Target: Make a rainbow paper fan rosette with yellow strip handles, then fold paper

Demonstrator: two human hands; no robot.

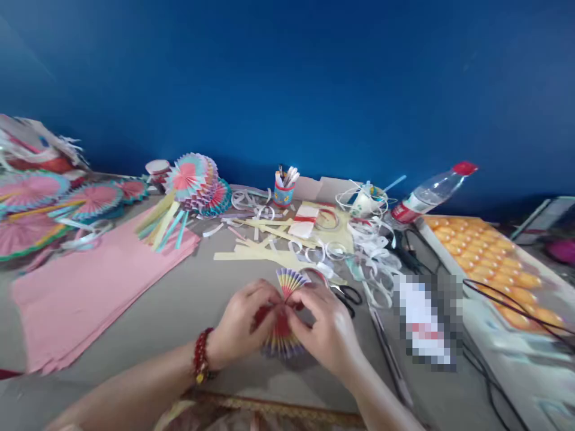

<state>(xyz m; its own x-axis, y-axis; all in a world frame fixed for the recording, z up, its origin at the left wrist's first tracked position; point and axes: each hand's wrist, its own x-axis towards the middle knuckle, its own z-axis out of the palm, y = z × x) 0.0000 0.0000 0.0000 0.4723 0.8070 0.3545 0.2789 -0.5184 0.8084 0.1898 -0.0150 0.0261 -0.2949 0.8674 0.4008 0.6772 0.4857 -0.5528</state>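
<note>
A: Although a red label is showing on the plastic bottle point(426, 191) far beyond the fingers, is any writing on it coming through?

B: No, it is blurring too much to read, and the pen cup point(283, 193) is showing only a pattern.

A: What are the hands doing?

B: The left hand point(245, 326) and right hand point(326, 329) are pinching the rainbow paper fan point(290, 281) at its middle, fingertips curling nearly closed and meeting there. Its pleats are spreading above and below the fingers. Scissors point(348, 294) are lying just right of the right fingers, and pink paper sheets point(90, 287) well left of the left ones.
</note>
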